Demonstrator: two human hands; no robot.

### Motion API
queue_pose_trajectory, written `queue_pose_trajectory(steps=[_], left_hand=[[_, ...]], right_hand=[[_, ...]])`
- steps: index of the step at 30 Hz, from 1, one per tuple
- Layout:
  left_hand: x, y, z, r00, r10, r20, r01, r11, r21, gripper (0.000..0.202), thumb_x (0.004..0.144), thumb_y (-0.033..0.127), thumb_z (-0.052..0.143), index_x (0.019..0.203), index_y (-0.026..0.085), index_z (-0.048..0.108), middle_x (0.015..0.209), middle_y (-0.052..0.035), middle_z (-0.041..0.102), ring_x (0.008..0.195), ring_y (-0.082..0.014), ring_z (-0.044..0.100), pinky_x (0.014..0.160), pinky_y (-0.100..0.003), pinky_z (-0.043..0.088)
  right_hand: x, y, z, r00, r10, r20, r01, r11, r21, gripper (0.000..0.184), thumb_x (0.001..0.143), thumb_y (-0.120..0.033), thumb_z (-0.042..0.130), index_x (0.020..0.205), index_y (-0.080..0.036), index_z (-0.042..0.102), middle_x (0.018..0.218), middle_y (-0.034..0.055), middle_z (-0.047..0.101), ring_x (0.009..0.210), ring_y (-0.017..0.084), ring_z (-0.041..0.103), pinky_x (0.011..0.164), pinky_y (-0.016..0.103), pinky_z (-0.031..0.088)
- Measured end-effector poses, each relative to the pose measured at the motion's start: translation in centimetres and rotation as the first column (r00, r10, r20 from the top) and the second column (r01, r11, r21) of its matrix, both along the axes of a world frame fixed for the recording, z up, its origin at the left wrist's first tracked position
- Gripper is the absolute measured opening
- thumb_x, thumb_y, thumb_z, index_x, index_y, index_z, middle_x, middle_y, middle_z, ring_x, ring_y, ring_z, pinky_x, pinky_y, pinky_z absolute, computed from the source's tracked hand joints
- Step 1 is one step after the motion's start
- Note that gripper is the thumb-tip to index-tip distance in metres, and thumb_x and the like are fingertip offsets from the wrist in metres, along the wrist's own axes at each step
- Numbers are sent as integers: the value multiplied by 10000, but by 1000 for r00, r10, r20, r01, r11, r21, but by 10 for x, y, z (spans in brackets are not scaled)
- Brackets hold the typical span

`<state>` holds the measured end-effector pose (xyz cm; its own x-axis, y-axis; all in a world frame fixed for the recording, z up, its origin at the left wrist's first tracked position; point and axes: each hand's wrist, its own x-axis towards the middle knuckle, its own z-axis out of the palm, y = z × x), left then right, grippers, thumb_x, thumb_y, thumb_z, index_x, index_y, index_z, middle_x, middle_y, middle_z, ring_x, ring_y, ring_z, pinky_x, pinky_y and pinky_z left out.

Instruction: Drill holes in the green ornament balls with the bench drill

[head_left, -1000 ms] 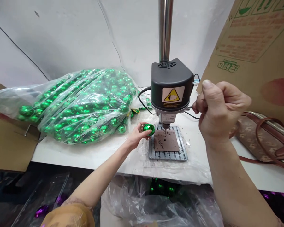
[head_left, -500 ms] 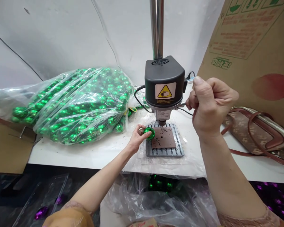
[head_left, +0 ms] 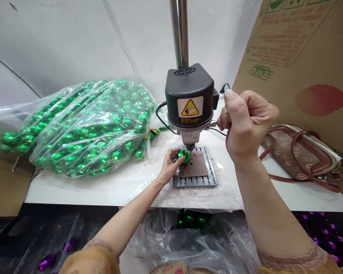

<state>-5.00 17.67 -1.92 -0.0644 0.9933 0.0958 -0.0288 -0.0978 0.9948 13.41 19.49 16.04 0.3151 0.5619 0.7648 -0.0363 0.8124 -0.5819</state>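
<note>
My left hand (head_left: 170, 165) pinches a shiny green faceted ball (head_left: 183, 156) beside the chuck of a small black drill press (head_left: 190, 97). The ball sits above the left part of a brown board (head_left: 200, 169), which lies on the slotted metal base (head_left: 214, 182). Dark specks are scattered over board and base. I cannot tell whether the drill bit touches the ball. Raised at the right of the press, my right hand (head_left: 246, 123) is closed around its feed lever (head_left: 213, 124); most of the lever is hidden by the fingers.
A large clear bag of green balls (head_left: 103, 125) lies on the table's left side. At the right are a brown handbag (head_left: 300, 152) and a tall cardboard box (head_left: 291, 72). Plastic sheeting (head_left: 194, 247) hangs below the front edge, and purple balls (head_left: 326, 236) show lower right.
My left hand has brought the green ball rightward, closer beneath the chuck. My right hand stays on the lever. The whole view has shifted slightly.
</note>
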Motion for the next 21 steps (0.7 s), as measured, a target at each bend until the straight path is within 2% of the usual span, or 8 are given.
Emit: queue_pose_trajectory(steps=[8,14,21], left_hand=[[4,3,-6,975,-40,-217,59,995,85,459,736,421,804,1078,195,598,1085,-63,645,1046,-214,605,935,-340,455],[12,2,-7,947,-18,-321,63,989,131,517,673,412,853,1090,211,623,1137,-70,627,1100,-250,595,978,-381,459],[22,-2,-13,965,-91,-246,115,990,83,556,703,378,839,1159,208,569,1201,-94,626,1112,-256,610,976,-403,491]], right_hand=[[0,0,-1,1000,-2,20,2,1000,4,471,902,-338,581,558,-205,289,498,-55,272,450,44,311,466,254,286],[1,-1,-2,1000,-14,16,14,1000,-11,473,896,-335,592,560,-203,287,513,-51,258,454,45,311,469,256,295],[0,-3,-4,1000,-14,12,14,1000,-8,469,902,-298,585,556,-196,285,509,-58,251,445,32,314,461,246,286]])
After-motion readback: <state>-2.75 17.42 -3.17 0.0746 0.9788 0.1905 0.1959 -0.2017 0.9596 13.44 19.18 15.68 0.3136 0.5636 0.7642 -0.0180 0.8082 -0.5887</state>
